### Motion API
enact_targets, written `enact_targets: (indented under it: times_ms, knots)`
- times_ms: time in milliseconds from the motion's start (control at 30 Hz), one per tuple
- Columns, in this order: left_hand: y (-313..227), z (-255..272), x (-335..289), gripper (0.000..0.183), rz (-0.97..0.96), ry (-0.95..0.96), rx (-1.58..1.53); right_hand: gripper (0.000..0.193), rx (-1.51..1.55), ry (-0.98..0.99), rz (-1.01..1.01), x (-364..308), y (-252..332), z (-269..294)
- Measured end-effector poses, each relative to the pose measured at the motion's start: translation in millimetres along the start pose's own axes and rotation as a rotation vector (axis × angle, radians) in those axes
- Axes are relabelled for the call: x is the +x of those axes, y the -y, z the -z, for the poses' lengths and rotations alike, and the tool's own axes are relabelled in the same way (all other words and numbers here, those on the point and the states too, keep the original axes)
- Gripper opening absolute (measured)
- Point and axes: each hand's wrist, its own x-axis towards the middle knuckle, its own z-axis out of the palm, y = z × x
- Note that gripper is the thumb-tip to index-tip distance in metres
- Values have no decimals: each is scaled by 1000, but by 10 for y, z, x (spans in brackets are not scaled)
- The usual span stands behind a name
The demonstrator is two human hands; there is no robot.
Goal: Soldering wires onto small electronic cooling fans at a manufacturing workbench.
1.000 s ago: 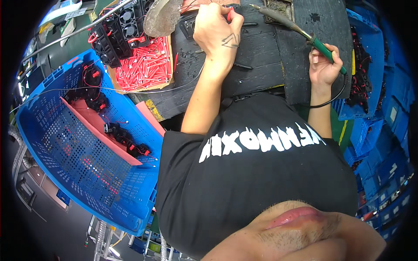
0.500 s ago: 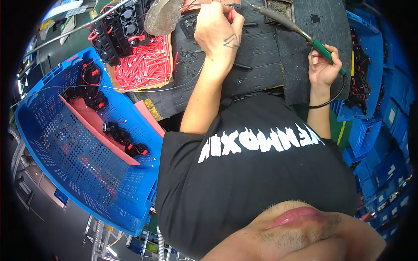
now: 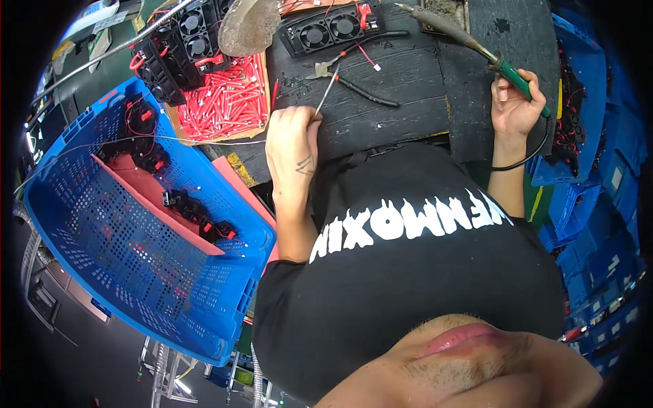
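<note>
My left hand is closed on a strand of solder wire, whose end points away from me toward the pliers. The rest of the thin wire trails off to the left. In my right hand is a soldering iron with a green handle, its tip pointing to the far left, near a small tray. Beyond my left hand a black twin-fan unit lies on the bench, with a red wire and white connector coming from it. Cutting pliers lie with jaws apart just in front of the unit.
A cardboard box of red wire pieces sits left of my left hand, with stacked fan units behind it. A blue perforated crate at the left holds several black fan parts. More blue crates line the right.
My left hand has drawn back from the fan unit toward me and to the left, uncovering the unit and pliers. My right hand with the soldering iron has shifted slightly right.
</note>
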Motion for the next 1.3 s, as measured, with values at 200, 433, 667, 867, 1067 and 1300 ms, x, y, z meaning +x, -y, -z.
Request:
enact_targets:
  times_ms: [200, 433, 667, 867, 1067, 1300]
  knots:
    - [-96, 88, 69, 24, 49, -481, -336, 35, -1, -39, -20, -19, 10, -37]
    - [-259, -21, 668, 33, -175, -622, -274, 34, 13, 2, -28, 0, 46, -272]
    - [-228, -166, 869, 31, -97, -572, -338, 33, -48, -20, -45, 44, 10, -286]
    - [-153, -159, 934, 37, -62, -466, -307, 33, -60, -62, -54, 90, -25, -280]
    - [-126, -125, 911, 34, -49, -466, -305, 31, -29, 2, -110, 101, -33, -243]
    - [-113, -142, 906, 32, -44, -477, -307, 33, -60, -55, -75, 88, -52, -273]
